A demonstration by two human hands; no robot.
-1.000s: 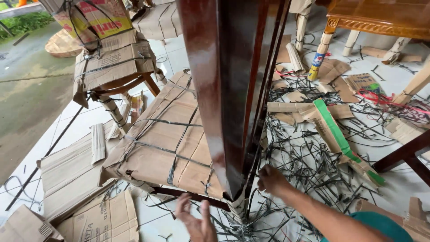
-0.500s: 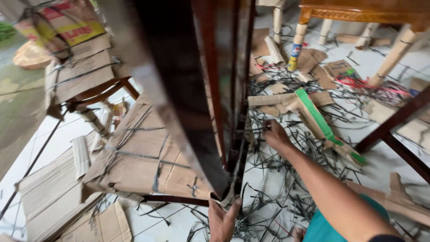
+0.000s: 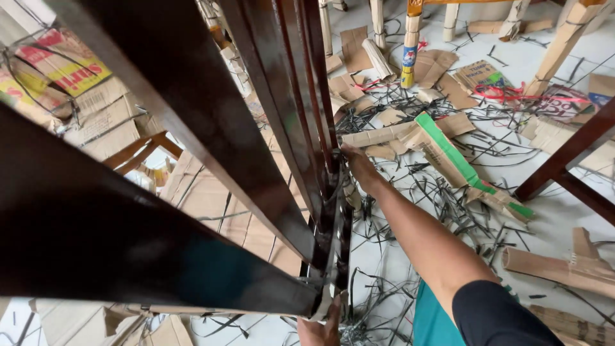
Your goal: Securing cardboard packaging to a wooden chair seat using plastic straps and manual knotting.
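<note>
Against the dark varnished chair frame (image 3: pixel 256 128), which fills the left and middle of the view with its glossy slats and rails, both hands are at work. The right hand (image 3: pixel 356 164) reaches out to the right edge of the frame, partway up its slats, and its fingers lie against the wood; whether they close on something there I cannot tell, since the fingertips are hidden behind the slats. The left hand (image 3: pixel 320 328) sits at the foot of the frame, at the bottom edge of the view, its fingers pointing up and touching the pale cardboard wrap (image 3: pixel 328 296) that clings to the lower corner of the wood; how firmly it holds the wrap is not clear.

To the left of the frame, behind its slats, stands a chair bundled in brown cardboard (image 3: pixel 102 122) and tied with dark straps. To the right of the frame the white tiled floor (image 3: pixel 557 211) is littered with cut black plastic straps (image 3: pixel 442 192) and torn cardboard pieces. A folded cardboard strip with a green edge (image 3: pixel 461 160) lies near the right hand. Farther right of the frame a rolled cardboard tube (image 3: pixel 557 266) rests on the tiles, and beyond the litter stand furniture legs wrapped in cardboard (image 3: pixel 410 38).
</note>
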